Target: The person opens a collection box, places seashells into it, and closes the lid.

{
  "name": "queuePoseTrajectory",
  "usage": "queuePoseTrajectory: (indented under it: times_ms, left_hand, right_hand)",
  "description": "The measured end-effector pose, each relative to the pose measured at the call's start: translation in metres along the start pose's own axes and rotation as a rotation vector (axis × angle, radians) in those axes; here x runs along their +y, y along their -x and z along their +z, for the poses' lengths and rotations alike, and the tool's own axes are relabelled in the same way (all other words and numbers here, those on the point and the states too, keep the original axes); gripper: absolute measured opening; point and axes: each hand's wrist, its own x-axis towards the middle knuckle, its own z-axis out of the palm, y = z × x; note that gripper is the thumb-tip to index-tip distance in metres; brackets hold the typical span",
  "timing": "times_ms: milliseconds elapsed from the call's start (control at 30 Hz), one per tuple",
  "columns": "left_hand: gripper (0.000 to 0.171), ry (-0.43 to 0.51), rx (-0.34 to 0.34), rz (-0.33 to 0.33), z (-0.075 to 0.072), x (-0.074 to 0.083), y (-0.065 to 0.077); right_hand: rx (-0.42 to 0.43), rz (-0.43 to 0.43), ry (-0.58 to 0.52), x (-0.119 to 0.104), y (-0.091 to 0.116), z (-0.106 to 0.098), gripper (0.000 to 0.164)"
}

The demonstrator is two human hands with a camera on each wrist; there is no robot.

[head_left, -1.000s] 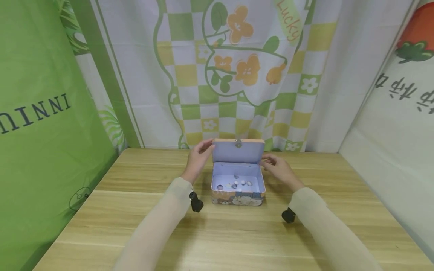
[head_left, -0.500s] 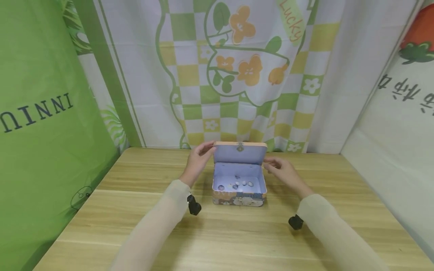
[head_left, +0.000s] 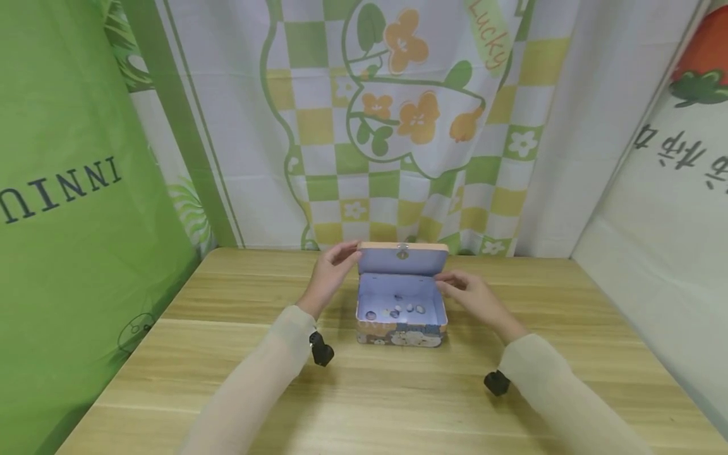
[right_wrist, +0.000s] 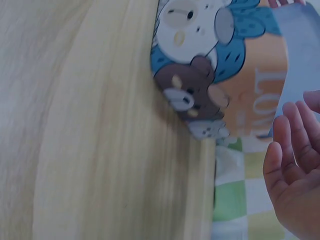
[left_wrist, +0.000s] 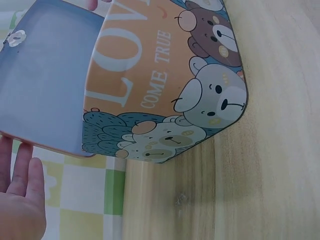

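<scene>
A tin box (head_left: pixel 400 333) printed with cartoon bears stands with its lid (head_left: pixel 404 260) raised, the pale blue inside facing me. On its floor lie several small grey and white pebble-like pieces (head_left: pixel 421 309), too small to identify. My left hand (head_left: pixel 328 275) is at the left edge of the lid; in the left wrist view its straight fingers (left_wrist: pixel 21 167) meet the lid's rim. By the right rear corner of the tin, near the hinge, is my right hand (head_left: pixel 476 300), its fingers (right_wrist: pixel 281 132) loosely extended with nothing held. Whether its fingertips touch the metal, I cannot tell.
A wooden table (head_left: pixel 398 398) carries the tin near its back edge. Behind hangs a checked, flowered curtain (head_left: pixel 409 189), with a green cloth (head_left: pixel 85 253) on the left and a white cloth (head_left: pixel 660 240) on the right. Black wrist cameras (head_left: pixel 321 349) sit on both sleeves.
The lid has tilted and its top edge sits lower, with the left hand staying at its edge. My right hand drew slightly away rightward, then came back to the tin's rear corner.
</scene>
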Motion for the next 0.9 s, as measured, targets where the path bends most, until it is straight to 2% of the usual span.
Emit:
queuePoseTrajectory:
  times_ms: [267, 467, 667, 900]
  left_hand:
    - [0.037, 0.038, -0.037, -0.007, -0.004, -0.003, 0.005]
    - [0.036, 0.042, -0.065, 0.0, -0.006, -0.004, 0.008]
    - [0.036, 0.053, -0.107, 0.001, -0.008, -0.005, 0.014]
    - [0.034, 0.019, -0.124, -0.01, -0.01, -0.004, 0.02]
  right_hand:
    - [-0.053, -0.024, -0.06, -0.017, -0.003, 0.012, 0.043]
    - [-0.094, -0.061, -0.058, -0.031, -0.004, 0.02, 0.042]
    - [-0.144, -0.051, -0.091, -0.04, -0.005, 0.026, 0.048]
    - [-0.158, -0.046, -0.095, -0.044, -0.006, 0.031, 0.051]
